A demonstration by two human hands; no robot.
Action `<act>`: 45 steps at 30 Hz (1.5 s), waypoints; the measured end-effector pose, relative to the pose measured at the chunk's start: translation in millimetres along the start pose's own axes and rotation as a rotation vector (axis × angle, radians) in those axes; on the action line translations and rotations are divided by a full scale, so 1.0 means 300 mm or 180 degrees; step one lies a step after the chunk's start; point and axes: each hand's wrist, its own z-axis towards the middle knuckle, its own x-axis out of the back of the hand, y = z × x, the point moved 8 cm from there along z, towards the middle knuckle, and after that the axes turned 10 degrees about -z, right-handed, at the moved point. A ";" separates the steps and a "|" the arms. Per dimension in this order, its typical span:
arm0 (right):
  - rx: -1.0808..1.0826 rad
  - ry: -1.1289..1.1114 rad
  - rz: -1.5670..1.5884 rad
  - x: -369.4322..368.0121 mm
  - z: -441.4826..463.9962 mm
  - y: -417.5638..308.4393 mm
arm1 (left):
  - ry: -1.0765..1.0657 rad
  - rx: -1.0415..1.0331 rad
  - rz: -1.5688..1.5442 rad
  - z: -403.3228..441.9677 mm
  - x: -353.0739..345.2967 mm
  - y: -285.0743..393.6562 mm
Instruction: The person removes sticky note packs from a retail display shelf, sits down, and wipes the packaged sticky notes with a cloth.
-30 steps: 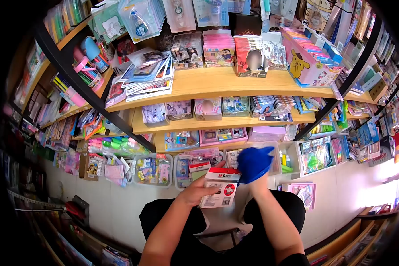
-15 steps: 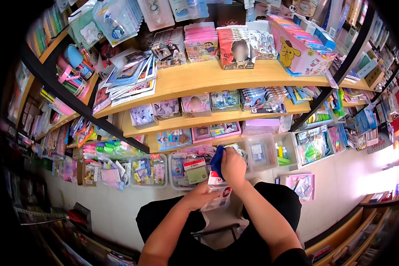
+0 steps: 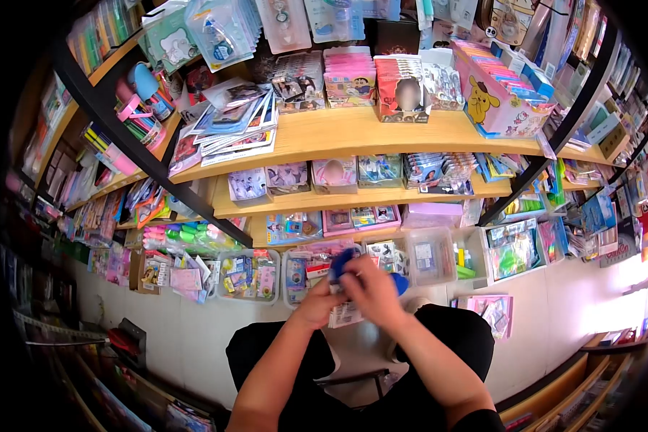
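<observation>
My left hand (image 3: 317, 305) is closed around a white printed box (image 3: 345, 315), held low over my lap; the right hand hides most of it. With fingers closed, my right hand (image 3: 371, 289) presses a blue cloth (image 3: 344, 262) against the top of the box. Part of the cloth sticks out on the right side of that hand. Motion blurs the right fingers a little. Just beyond the hands stands a clear plastic bin (image 3: 289, 277) of small packaged goods, with a red-and-white pack (image 3: 317, 271) in it.
Ahead rises a wooden shelf unit (image 3: 324, 133) with boxed card packs and a stack of cards (image 3: 237, 122). Along its foot stand more bins, including a lidded clear one (image 3: 430, 255). A pink tray (image 3: 493, 311) lies on the floor to the right, beside my knee.
My right hand has swung down and across the box with the blue cloth, which now spreads to both sides of it. The box is more covered. The view has shifted slightly.
</observation>
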 end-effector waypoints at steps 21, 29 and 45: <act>-0.0608 -0.0126 -0.0199 0.017 0.032 0.120 | -0.0058 -0.0107 -0.0440 -0.050 0.006 0.101; -0.1253 0.0680 -0.0698 0.118 0.002 0.277 | -0.0348 -0.0318 -0.0738 -0.048 -0.026 0.142; -0.0837 0.0377 -0.0166 0.048 0.028 0.190 | -0.0293 -0.0337 -0.0940 -0.049 0.011 0.146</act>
